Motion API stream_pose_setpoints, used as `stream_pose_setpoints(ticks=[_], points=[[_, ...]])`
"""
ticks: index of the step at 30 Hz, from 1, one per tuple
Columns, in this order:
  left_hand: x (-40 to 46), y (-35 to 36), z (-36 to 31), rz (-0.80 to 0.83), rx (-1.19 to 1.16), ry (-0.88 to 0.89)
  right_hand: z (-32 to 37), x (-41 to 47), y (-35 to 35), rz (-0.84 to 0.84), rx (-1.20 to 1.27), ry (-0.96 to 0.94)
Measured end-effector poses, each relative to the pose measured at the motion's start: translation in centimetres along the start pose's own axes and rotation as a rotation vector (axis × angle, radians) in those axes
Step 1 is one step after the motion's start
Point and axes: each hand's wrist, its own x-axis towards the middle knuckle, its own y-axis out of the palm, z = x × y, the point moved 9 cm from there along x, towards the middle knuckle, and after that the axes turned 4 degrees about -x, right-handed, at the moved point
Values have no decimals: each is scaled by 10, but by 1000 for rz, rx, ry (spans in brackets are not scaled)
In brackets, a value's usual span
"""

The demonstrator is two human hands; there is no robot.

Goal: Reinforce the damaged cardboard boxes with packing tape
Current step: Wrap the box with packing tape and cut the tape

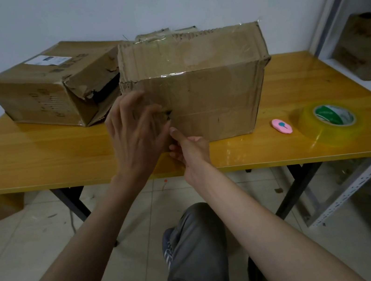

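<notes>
The left hand lies flat and loose on the front box. The right hand pokes its thumb there, fingers curled; holding anything? Cannot tell. The tape roll sits at 3 o'clock.

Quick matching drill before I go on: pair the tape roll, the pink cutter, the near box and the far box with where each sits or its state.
1. tape roll
2. pink cutter
3. near box
4. far box

A. torn open at its corner, back left
B. lying between box and tape
C. both hands on its front
D. flat at the table's right end

Pairs: 1-D, 2-B, 3-C, 4-A
</notes>
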Motion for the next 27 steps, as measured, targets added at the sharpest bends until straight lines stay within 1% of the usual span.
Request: stream_pose_setpoints(ticks=[10,13,14,15,16,18,20,22,24,27], points=[[-4,0,4,-8,-19,-18,0,1,2,-6,-30,27],[11,-8,7,-45,-94,2,1,-2,1,-14,-61,35],[19,-11,9,-57,-140,8,3,-2,0,-24,-73,11],[28,-14,13,-62,-209,-3,8,-3,-4,-59,-102,-53],[38,-14,19,-52,-305,-43,18,-3,-9,-117,-150,-168],[52,-9,31,-2,-486,-173,47,-11,-14,-203,-276,-474],[60,-6,37,35,-548,-258,67,-21,-11,-232,-420,-710],[64,-7,36,43,-600,-296,84,-32,-6,-259,-553,-899],[63,-8,36,23,-687,-367,100,-42,1,-281,-613,-1048],[59,-6,40,-2,-747,-455,127,-49,7,-285,-624,-1158]])
